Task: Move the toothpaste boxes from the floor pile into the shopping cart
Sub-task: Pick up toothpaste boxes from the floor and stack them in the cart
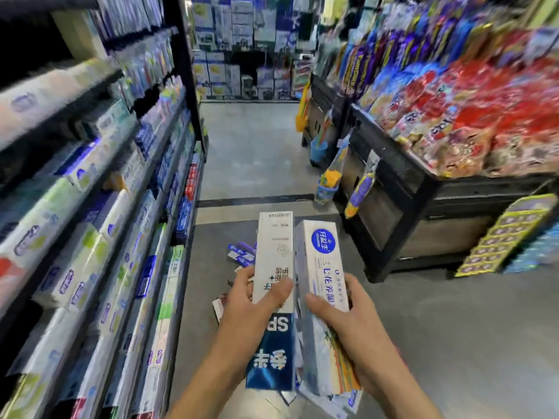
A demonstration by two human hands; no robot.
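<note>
The left hand (248, 309) grips a white-and-blue toothpaste box (273, 297) at about 6 o'clock in the view, thumb curled over its front, fingers wrapped behind. The right hand (341, 325) holds a silvery-white toothpaste box (322, 285) just beside it at 5 o'clock, thumb pressed on the face; several more boxes are fanned under its palm. Both boxes stand upright, long edges nearly touching. The right one bears a round blue logo near its top. Behind them, toward 12 o'clock, a floor pile of toothpaste boxes (240, 254) lies on the grey floor (453, 328). At 9 o'clock, store shelves (99, 207) hold boxed toothpaste; at 2 o'clock, a black display bin (417, 189) is heaped with red snack packets (484, 116).
</note>
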